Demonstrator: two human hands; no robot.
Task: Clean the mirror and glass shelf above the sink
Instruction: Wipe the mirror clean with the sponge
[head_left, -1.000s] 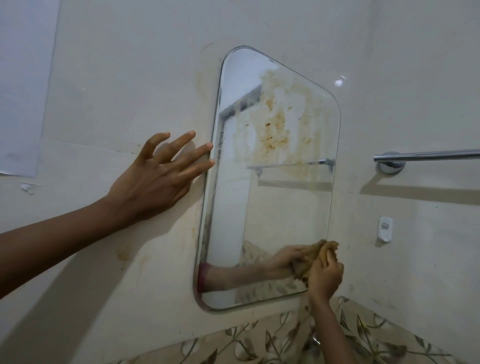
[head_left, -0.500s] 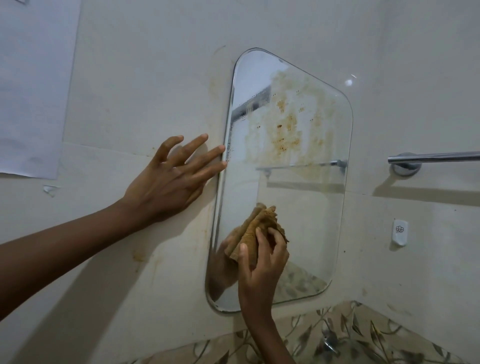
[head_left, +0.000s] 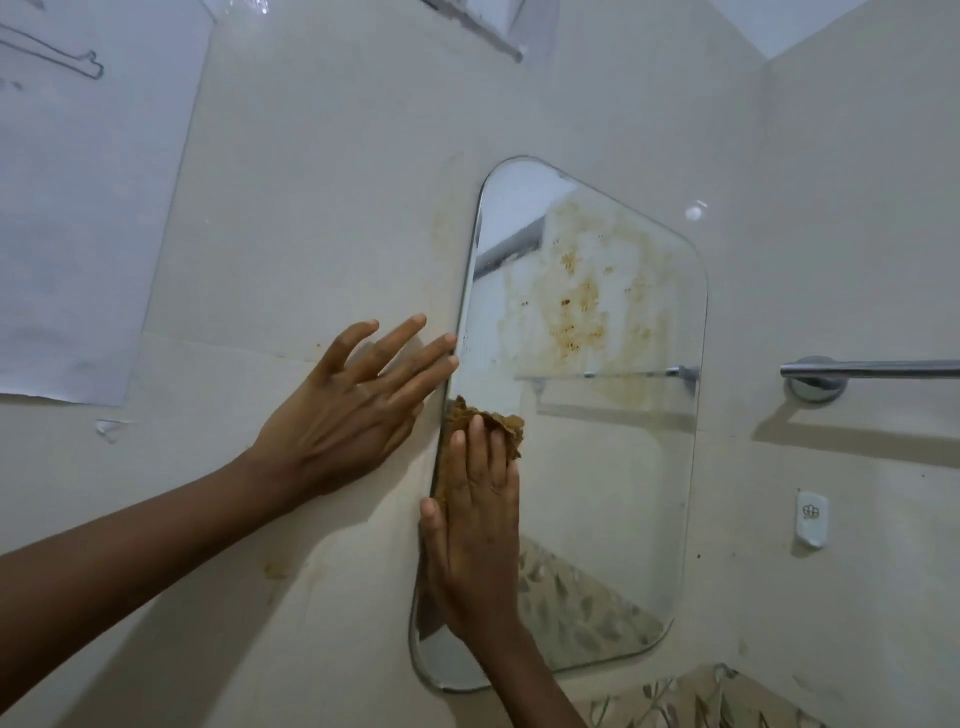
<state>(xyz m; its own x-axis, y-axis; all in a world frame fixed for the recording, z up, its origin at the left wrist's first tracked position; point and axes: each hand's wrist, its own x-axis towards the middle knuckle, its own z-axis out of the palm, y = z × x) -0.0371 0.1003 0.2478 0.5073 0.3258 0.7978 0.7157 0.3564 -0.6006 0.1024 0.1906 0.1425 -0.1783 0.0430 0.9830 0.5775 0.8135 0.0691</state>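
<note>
A rounded frameless mirror (head_left: 597, 493) hangs on the cream wall, with brown stains across its upper half. My right hand (head_left: 475, 540) lies flat against the mirror's left edge and presses a crumpled brown cloth (head_left: 493, 423) onto the glass under its fingers. My left hand (head_left: 353, 410) rests open on the wall just left of the mirror, fingers spread, fingertips touching the mirror's rim. No glass shelf is in view.
A chrome towel bar (head_left: 872, 370) juts from the wall right of the mirror, with a small white hook (head_left: 811, 519) below it. A sheet of paper (head_left: 78, 208) is stuck on the wall at upper left. Leaf-patterned tiles (head_left: 701, 701) show at the bottom.
My right hand has swept the cloth from the mirror's lower right corner across to its left edge and upward. My left hand has stayed on the wall. The view has tilted upward.
</note>
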